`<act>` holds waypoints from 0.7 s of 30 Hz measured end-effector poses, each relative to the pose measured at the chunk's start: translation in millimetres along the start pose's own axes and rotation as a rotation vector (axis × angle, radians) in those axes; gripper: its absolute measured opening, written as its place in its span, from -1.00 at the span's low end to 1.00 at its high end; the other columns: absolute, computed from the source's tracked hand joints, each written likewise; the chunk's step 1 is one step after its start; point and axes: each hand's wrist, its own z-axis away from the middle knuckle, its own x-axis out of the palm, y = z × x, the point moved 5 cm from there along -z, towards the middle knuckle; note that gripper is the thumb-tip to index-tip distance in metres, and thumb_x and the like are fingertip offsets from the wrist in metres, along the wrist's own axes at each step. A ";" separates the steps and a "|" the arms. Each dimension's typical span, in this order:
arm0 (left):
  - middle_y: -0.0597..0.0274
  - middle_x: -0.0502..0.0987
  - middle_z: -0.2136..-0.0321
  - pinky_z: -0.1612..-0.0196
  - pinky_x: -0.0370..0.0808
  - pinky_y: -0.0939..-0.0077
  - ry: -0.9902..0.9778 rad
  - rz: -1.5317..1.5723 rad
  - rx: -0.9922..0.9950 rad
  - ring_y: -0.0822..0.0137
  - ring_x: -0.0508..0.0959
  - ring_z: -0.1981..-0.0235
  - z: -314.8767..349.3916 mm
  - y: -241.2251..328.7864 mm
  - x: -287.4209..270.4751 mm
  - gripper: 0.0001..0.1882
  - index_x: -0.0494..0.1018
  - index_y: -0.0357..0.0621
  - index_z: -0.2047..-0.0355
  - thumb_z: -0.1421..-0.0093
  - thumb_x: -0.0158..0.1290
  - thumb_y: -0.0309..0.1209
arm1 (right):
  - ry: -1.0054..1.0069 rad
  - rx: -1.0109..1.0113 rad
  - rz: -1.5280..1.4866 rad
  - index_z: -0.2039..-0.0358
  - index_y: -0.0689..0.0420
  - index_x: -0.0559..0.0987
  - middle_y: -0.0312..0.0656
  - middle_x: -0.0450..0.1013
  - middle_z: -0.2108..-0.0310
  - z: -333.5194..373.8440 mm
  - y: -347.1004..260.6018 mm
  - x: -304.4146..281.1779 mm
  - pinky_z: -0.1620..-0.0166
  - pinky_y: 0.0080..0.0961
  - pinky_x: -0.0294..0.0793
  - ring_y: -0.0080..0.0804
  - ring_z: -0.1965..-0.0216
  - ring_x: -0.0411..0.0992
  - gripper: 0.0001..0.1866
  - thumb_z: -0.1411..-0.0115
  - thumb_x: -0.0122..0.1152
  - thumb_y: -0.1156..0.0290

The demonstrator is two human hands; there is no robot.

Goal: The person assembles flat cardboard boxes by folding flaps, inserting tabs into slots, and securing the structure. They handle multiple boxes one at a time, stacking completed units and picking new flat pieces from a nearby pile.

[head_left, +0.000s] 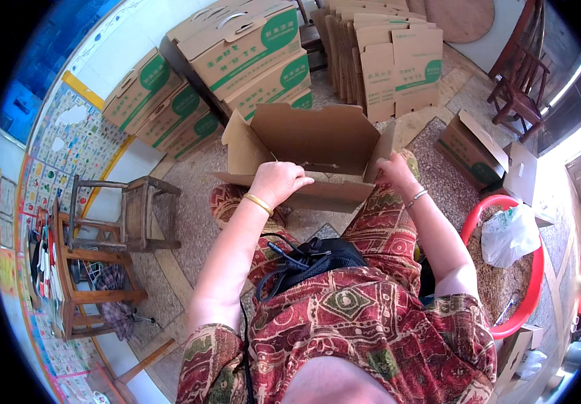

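An open brown cardboard box (pixel 314 138) stands between my knees, its plain inside facing up and its flaps raised. My left hand (pixel 278 182), with a yellow bangle at the wrist, grips the left part of the near panel (pixel 334 194), thumb pointing right. On the box's right side, my right hand (pixel 397 171) pinches the upright side flap near its near corner. A slot shows low in the far inner wall. The outer faces of the box are mostly hidden from me. A black bag (pixel 320 256) with a cord rests at my lap.
Made-up boxes (pixel 250 50) with green print stand stacked ahead to the left; flattened cartons (pixel 398 71) lean beyond. At right are an open carton (pixel 469 151) and a red-rimmed tub (pixel 538 283) of brown grain-like material with a white plastic bag (pixel 509 236). A wooden chair (pixel 135 212) stands left.
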 end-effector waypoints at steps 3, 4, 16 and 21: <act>0.25 0.53 0.60 0.46 0.45 0.33 0.042 -0.029 -0.002 0.20 0.54 0.52 -6.8 8.1 0.0 -0.68 0.51 0.00 0.63 -0.07 0.10 -0.07 | 0.024 -0.049 -0.233 0.15 0.27 0.40 -0.15 0.41 0.32 -3.7 -4.2 -8.6 0.45 -0.42 0.57 -0.34 0.39 0.46 -0.70 -0.07 0.04 0.49; 0.25 0.52 0.61 0.46 0.45 0.32 0.047 -0.026 0.005 0.19 0.54 0.52 -8.5 13.5 1.7 -0.68 0.50 0.00 0.63 -0.07 0.10 -0.07 | 0.013 -0.116 -0.137 0.15 0.26 0.40 -0.16 0.42 0.32 -8.8 -1.9 -15.4 0.45 -0.42 0.57 -0.35 0.39 0.46 -0.70 -0.08 0.03 0.49; 0.18 0.56 0.49 0.35 0.48 0.29 -0.175 0.163 -0.103 0.13 0.55 0.41 2.1 26.7 57.1 -0.64 0.53 -0.06 0.54 -0.09 0.08 -0.02 | 0.011 -0.174 0.418 0.00 0.24 0.41 0.06 0.50 0.18 -58.5 54.2 -30.7 0.06 -0.31 0.43 -0.11 0.12 0.48 -0.56 -0.09 0.02 0.35; 0.08 0.59 0.34 0.15 0.49 0.28 -0.387 0.346 -0.186 0.09 0.56 0.25 20.1 -3.5 49.3 -0.54 0.58 -0.04 0.33 -0.04 0.10 0.10 | 0.051 -0.285 0.535 0.13 0.34 0.46 -0.02 0.51 0.31 -50.5 49.3 -26.8 0.21 -0.35 0.50 -0.25 0.26 0.50 -0.63 -0.12 0.04 0.35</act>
